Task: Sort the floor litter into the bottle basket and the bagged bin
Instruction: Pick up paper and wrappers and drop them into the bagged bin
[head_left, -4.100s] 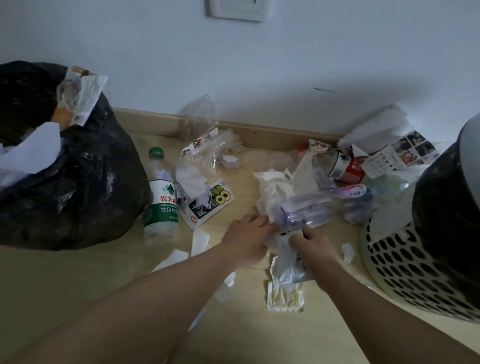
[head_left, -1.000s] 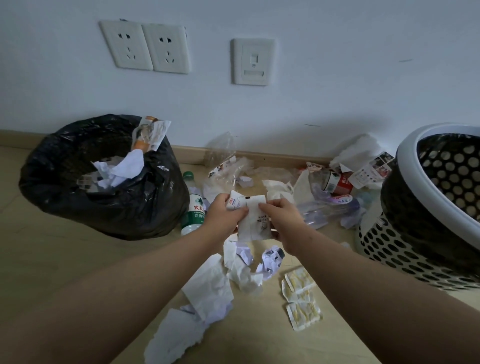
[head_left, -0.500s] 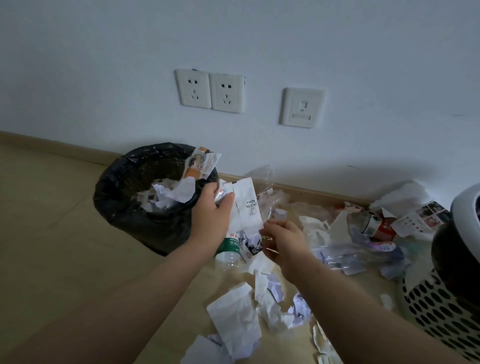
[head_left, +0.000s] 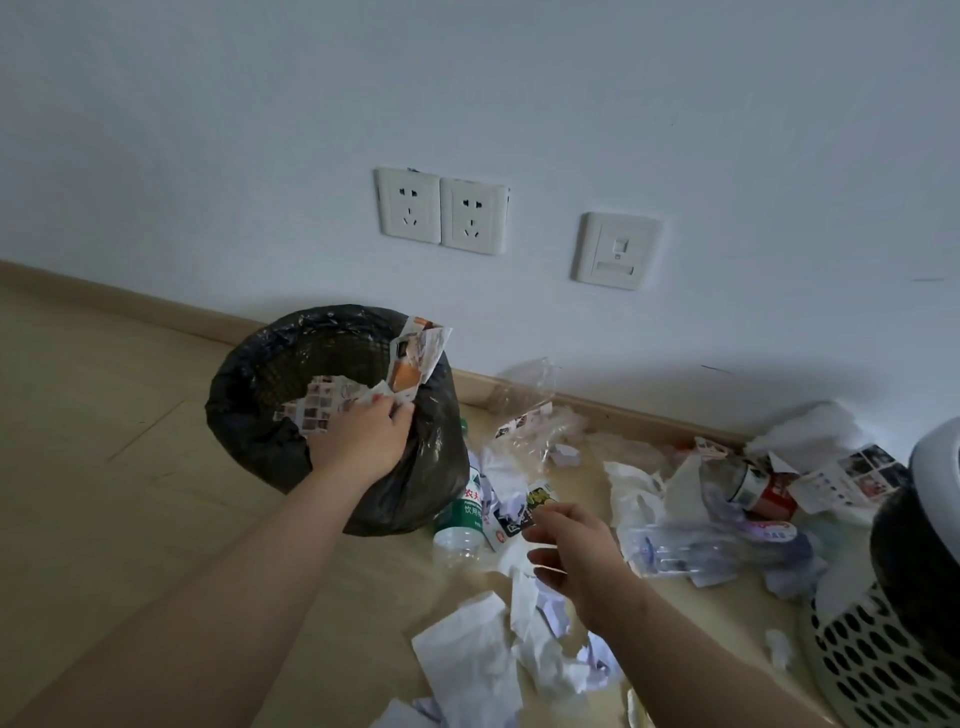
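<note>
The bagged bin (head_left: 244, 374), lined with a black bag, stands by the wall on the left. My left hand (head_left: 363, 439) is over its mouth, fingers curled down on printed paper scraps (head_left: 314, 408). My right hand (head_left: 569, 551) hovers loosely spread and holds nothing, above crumpled white paper (head_left: 483, 660) on the floor. A green-labelled water bottle (head_left: 462, 519) lies against the bin. Crushed clear bottles (head_left: 696, 551) and a red-labelled bottle (head_left: 761, 488) lie further right. The white perforated bottle basket (head_left: 878, 670) is at the right edge.
A printed flyer (head_left: 415, 353) sticks up from the bin's rim. Clear plastic wrap (head_left: 530, 410), tissues (head_left: 631, 488) and a photo leaflet (head_left: 852, 478) lie along the skirting board. Wall sockets (head_left: 441, 210) are above. Bare wooden floor (head_left: 104, 441) stretches to the left.
My left hand has carried the paper from in front of me into the bin's mouth. My right hand has let go of the paper and dropped lower, now spread. The view has tilted up and left.
</note>
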